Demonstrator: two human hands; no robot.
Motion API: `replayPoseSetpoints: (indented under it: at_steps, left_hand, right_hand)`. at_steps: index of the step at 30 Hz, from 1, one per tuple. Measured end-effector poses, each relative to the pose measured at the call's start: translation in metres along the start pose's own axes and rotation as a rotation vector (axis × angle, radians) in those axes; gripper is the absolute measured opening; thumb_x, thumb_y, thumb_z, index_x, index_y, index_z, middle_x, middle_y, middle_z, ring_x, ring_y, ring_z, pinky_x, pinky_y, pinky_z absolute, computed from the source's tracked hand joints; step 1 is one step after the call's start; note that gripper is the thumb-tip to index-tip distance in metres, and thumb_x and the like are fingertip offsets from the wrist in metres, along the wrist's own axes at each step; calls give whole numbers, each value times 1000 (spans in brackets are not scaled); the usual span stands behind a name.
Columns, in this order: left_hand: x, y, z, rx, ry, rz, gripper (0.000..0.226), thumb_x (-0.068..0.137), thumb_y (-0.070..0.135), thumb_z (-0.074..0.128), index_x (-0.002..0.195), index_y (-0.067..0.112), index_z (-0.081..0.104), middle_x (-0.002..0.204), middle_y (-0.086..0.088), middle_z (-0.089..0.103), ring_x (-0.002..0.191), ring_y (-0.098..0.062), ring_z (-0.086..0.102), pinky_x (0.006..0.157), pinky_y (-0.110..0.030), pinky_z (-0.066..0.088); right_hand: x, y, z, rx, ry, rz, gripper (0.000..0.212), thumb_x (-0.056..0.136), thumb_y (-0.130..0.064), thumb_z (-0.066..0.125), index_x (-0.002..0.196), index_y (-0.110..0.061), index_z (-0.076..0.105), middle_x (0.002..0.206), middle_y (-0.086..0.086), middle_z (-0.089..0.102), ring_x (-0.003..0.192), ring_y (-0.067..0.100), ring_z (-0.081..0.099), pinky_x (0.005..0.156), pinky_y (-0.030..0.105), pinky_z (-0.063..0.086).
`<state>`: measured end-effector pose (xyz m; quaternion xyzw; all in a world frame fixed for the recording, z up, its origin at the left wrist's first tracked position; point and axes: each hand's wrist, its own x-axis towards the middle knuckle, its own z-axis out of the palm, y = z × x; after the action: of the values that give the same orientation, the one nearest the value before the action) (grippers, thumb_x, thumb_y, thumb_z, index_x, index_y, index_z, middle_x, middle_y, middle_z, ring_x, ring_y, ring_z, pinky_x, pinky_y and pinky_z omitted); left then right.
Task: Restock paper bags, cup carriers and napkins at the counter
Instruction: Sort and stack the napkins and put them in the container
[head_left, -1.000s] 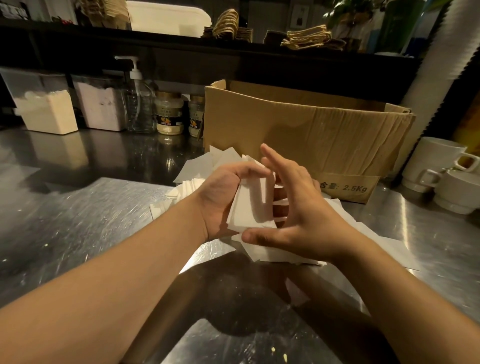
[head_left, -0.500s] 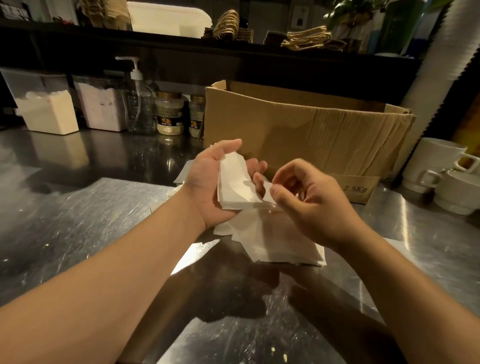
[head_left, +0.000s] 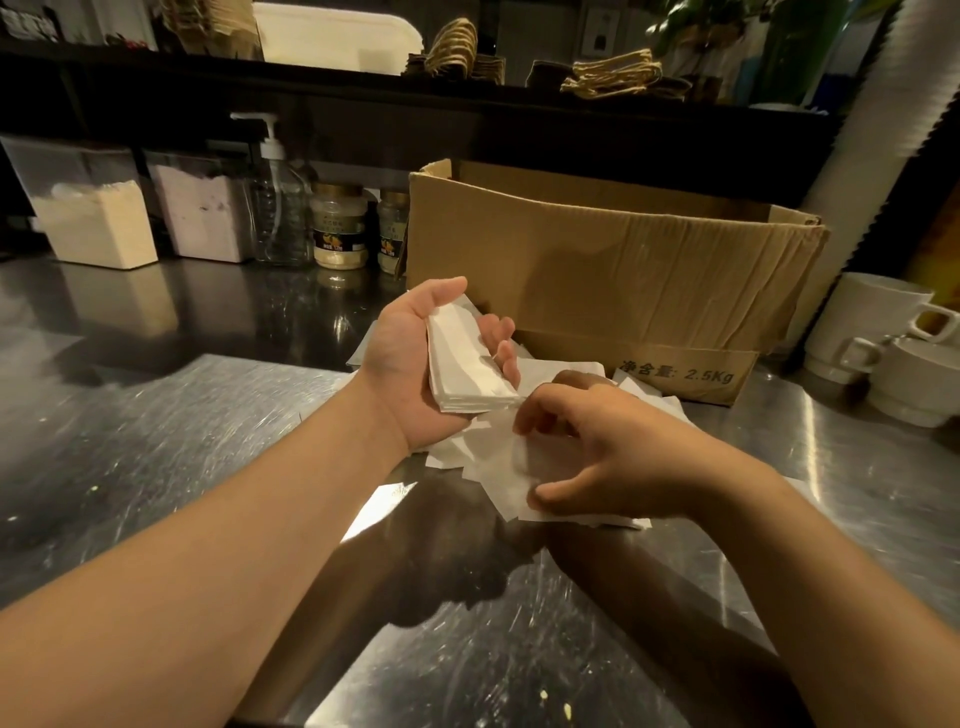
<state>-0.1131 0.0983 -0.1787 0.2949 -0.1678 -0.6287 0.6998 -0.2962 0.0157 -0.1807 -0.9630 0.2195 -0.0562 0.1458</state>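
Napkin stack (head_left: 470, 364) gripped in left hand (head_left: 410, 374), thumb over far short edge, fingertips curled round 3 o'clock long edge; stack lifted off counter, near edge overhanging palm. Right hand (head_left: 618, 457) at 5 o'clock of stack, fingers curled, thumb and fingertips pinching top sheet of loose napkins (head_left: 498, 467) spread flat on steel counter (head_left: 171, 467). Cardboard box (head_left: 613, 270) at 12 o'clock, just beyond pile, open-topped; white cups (head_left: 878, 343) at 3 o'clock, near box corner. Bare steel from 7 to 10 o'clock; jars (head_left: 340, 228) and pump bottle (head_left: 278, 208) at 11 o'clock along back edge.
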Motion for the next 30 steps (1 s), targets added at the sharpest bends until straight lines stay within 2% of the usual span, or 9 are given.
replayPoseSetpoints:
  at_steps: [5,9,13,17,21,26,30]
  left_hand:
    - [0,-1,-1,11,6,-4,48,84,43,64,120,12,57,93,-8,61,78,-20,58,79,-32,50]
    - [-1,-1,1,20,20,-3,56,77,40,68,123,11,55,104,-9,57,85,-22,57,82,-33,50]
    - [-3,-2,5,16,46,24,68,70,30,72,132,12,50,111,-13,56,87,-24,58,81,-34,55]
    - [-2,-2,6,0,68,34,50,86,29,67,131,11,55,106,-12,65,87,-26,65,91,-40,57]
    - [-1,0,4,-16,57,21,60,82,35,72,134,12,54,105,-13,64,84,-27,65,87,-39,58]
    - [1,-1,2,2,44,1,71,77,31,72,142,14,49,107,-11,64,84,-25,63,82,-38,56]
    - [1,-1,2,28,47,-1,72,75,32,71,141,13,48,113,-13,60,87,-24,60,76,-35,58]
  right_hand:
    - [-1,0,-4,51,-19,6,42,83,-36,76,117,-46,55,114,-24,50,106,-1,52,96,27,52]
    - [0,1,-4,46,-25,20,43,82,-28,75,114,-46,53,114,-24,50,107,4,52,97,30,53]
    - [-2,-2,-2,-25,6,1,41,81,-42,78,112,-44,51,111,-22,45,103,5,48,90,26,52]
    - [-3,-7,1,-140,68,-35,32,85,-46,71,110,-41,51,107,-19,46,100,7,43,88,30,49]
    - [-4,-11,-2,-161,40,-5,34,86,-38,73,114,-40,54,100,-20,50,94,8,49,83,26,51]
    - [-4,-11,-4,-98,-47,78,51,82,-13,76,117,-39,49,107,-18,45,102,10,44,90,28,50]
    - [-3,-11,-2,-143,54,35,35,90,-31,71,118,-37,52,106,-17,49,99,10,49,89,28,51]
